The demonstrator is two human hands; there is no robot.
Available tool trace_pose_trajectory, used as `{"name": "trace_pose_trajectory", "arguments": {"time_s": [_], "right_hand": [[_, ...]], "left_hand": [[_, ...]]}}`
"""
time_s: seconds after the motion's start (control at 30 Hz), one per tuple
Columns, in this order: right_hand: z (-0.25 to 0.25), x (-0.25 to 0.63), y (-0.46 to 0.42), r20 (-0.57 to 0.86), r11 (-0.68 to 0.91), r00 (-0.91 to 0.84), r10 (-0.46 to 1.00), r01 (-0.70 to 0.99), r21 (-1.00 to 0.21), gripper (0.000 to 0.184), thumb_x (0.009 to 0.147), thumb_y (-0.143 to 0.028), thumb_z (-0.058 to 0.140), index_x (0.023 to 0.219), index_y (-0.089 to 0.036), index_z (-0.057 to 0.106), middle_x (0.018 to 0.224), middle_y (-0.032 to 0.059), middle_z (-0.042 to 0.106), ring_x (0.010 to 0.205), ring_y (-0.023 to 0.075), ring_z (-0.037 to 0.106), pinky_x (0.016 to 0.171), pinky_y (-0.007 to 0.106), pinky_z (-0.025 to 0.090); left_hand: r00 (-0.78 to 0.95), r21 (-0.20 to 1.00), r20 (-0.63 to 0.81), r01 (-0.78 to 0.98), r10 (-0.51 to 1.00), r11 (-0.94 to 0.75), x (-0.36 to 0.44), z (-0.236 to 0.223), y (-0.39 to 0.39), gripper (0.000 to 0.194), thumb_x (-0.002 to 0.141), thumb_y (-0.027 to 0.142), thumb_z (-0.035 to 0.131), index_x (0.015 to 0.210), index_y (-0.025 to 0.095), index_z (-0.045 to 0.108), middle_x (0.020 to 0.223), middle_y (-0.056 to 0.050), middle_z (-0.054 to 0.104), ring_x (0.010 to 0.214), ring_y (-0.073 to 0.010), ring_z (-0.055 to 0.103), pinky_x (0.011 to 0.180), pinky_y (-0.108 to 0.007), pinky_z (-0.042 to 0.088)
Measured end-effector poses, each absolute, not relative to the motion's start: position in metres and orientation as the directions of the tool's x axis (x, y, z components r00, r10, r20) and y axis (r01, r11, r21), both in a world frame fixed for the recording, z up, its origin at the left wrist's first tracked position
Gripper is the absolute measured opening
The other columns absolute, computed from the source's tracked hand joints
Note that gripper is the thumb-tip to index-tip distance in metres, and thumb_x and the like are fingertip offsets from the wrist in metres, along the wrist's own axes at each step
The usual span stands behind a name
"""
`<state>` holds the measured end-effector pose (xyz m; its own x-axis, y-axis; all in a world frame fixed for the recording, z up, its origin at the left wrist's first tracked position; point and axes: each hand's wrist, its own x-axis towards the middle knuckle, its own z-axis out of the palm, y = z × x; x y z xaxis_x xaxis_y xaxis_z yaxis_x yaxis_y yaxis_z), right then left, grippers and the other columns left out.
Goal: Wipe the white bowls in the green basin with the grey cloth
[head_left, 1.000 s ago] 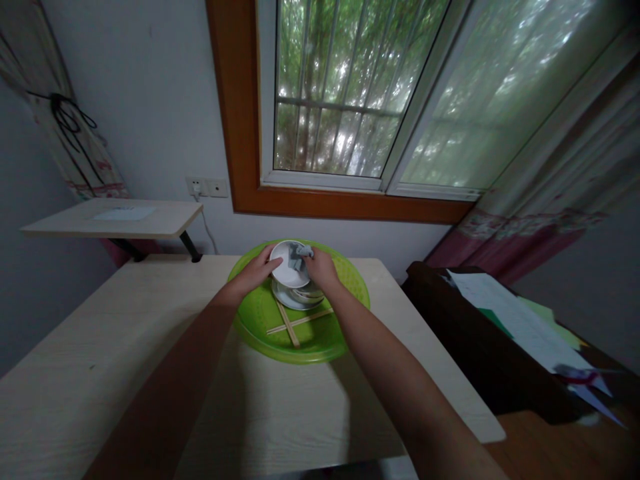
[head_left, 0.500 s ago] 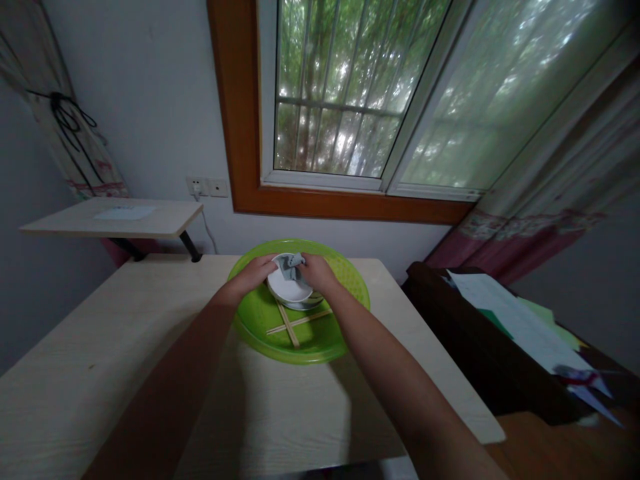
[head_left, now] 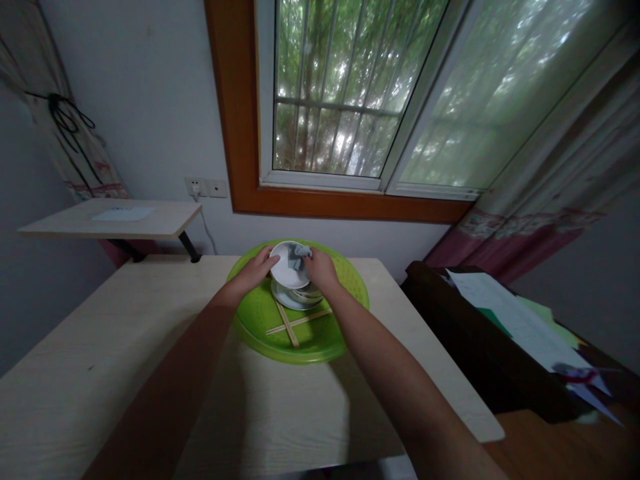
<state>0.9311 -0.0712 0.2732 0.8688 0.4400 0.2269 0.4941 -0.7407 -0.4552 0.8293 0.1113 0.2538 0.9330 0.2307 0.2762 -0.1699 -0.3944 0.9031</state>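
Note:
My left hand (head_left: pixel 255 272) grips the left rim of a small white bowl (head_left: pixel 286 275), which is tilted up so its inside faces me. My right hand (head_left: pixel 320 270) is closed on a crumpled grey cloth (head_left: pixel 300 254) pressed against the bowl's inner upper right. Both hands hover over a round green plastic tray (head_left: pixel 315 343) on a pale wooden table (head_left: pixel 150 360). Under the raised bowl sit more white dishes (head_left: pixel 295 299), stacked in the tray. Wooden chopsticks (head_left: pixel 293 323) lie crossed in the tray just in front of the dishes.
A small side table (head_left: pixel 110 220) stands at the left by the wall, with a wall socket (head_left: pixel 206 188) beside it. A dark cabinet (head_left: pixel 480 360) with papers (head_left: pixel 520 320) on top sits to the right. A window and a curtain (head_left: pixel 560 200) are behind.
Half a second ago the bowl lay lower with the cloth on its far rim. Now the bowl is tipped up toward me again and the cloth sits inside it.

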Motion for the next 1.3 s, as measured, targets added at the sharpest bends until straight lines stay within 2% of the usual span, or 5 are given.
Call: {"name": "trace_pose_trajectory", "arguments": {"time_s": [0.23, 0.67, 0.9, 1.1, 1.3], "right_hand": [[0.268, 0.935, -0.069, 0.206, -0.714, 0.858, 0.471, 0.508, -0.482, 0.030, 0.102, -0.034, 0.055, 0.112, -0.016, 0.077, 0.113, 0.0131, 0.079, 0.104, 0.0244, 0.072, 0.087, 0.028, 0.050], [0.271, 0.926, -0.072, 0.181, -0.662, 0.762, 0.622, 0.635, -0.398, 0.032, 0.089, -0.049, 0.074, 0.103, -0.020, 0.079, 0.103, 0.0086, 0.081, 0.094, 0.0247, 0.073, 0.080, 0.028, 0.050], [0.275, 0.924, -0.071, 0.177, -0.676, 0.765, 0.620, 0.634, -0.375, 0.024, 0.097, -0.036, 0.062, 0.105, -0.022, 0.079, 0.107, 0.0082, 0.080, 0.101, 0.0238, 0.072, 0.086, 0.028, 0.050], [0.274, 0.925, -0.069, 0.195, -0.676, 0.776, 0.599, 0.621, -0.396, 0.028, 0.099, -0.027, 0.053, 0.112, -0.022, 0.077, 0.113, 0.0084, 0.079, 0.106, 0.0224, 0.071, 0.091, 0.027, 0.049], [0.275, 0.923, -0.069, 0.213, -0.659, 0.779, 0.590, 0.617, -0.430, 0.028, 0.099, -0.024, 0.052, 0.112, -0.021, 0.077, 0.116, 0.0089, 0.078, 0.109, 0.0226, 0.070, 0.094, 0.027, 0.048]], "left_hand": [[0.920, 0.840, 0.283, -0.101, 0.272, -0.533, 0.828, 0.255, 0.113, 0.045, 0.095, 0.049, 0.045, 0.125, 0.020, 0.063, 0.119, -0.009, 0.073, 0.108, -0.0252, 0.067, 0.097, -0.037, 0.051], [0.966, 0.824, 0.245, -0.164, 0.079, -0.543, 0.829, 0.251, 0.117, 0.040, 0.093, 0.052, 0.048, 0.108, 0.021, 0.069, 0.114, -0.007, 0.074, 0.107, -0.0251, 0.067, 0.097, -0.037, 0.051], [0.949, 0.829, 0.286, -0.176, 0.132, -0.531, 0.829, 0.253, 0.116, 0.040, 0.091, 0.052, 0.050, 0.106, 0.021, 0.070, 0.114, -0.008, 0.074, 0.108, -0.0270, 0.067, 0.100, -0.039, 0.052], [0.928, 0.844, 0.291, -0.135, 0.232, -0.520, 0.831, 0.252, 0.117, 0.038, 0.093, 0.044, 0.050, 0.113, 0.021, 0.073, 0.124, -0.008, 0.073, 0.120, -0.0276, 0.064, 0.109, -0.041, 0.048], [0.920, 0.856, 0.311, -0.162, 0.240, -0.492, 0.834, 0.251, 0.117, 0.041, 0.092, 0.041, 0.050, 0.117, 0.019, 0.072, 0.128, -0.010, 0.073, 0.124, -0.0270, 0.063, 0.114, -0.043, 0.045]]}}
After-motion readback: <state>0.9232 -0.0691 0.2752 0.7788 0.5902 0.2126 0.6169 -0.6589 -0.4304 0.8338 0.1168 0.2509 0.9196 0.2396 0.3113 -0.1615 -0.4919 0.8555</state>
